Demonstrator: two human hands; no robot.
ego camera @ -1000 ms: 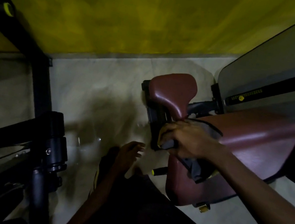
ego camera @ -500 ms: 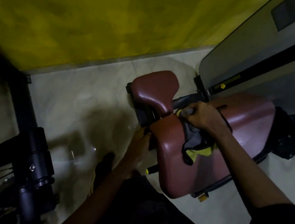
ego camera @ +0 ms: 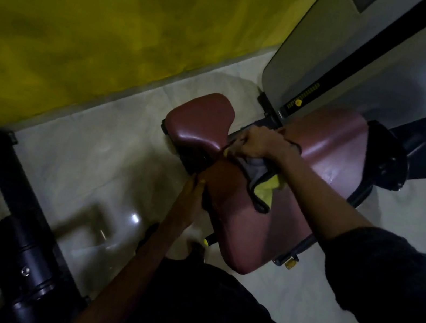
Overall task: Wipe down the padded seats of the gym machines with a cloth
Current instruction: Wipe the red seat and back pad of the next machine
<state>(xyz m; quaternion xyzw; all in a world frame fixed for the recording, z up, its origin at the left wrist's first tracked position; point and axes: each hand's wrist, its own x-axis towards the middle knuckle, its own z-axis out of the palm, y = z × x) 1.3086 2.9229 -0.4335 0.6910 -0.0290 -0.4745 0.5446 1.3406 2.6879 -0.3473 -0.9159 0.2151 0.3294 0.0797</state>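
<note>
Wiping cloth (ego camera: 261,189): prob. soft, limp, light; bunch mid-fold. R hand (ego camera: 260,144) clenches it on slick seat pad (ego camera: 235,236). L hand (ego camera: 190,198) at pad edge, grip unclear.

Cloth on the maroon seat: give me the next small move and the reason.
Probably pull the cloth toward you along the seat. The right hand grips it bunched at the seat's far end, the near part lies bare, and the left hand is at the side edge.

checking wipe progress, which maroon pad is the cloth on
The large maroon pad, under the right hand holding the cloth; the small pad nearer the wall is bare.
</note>
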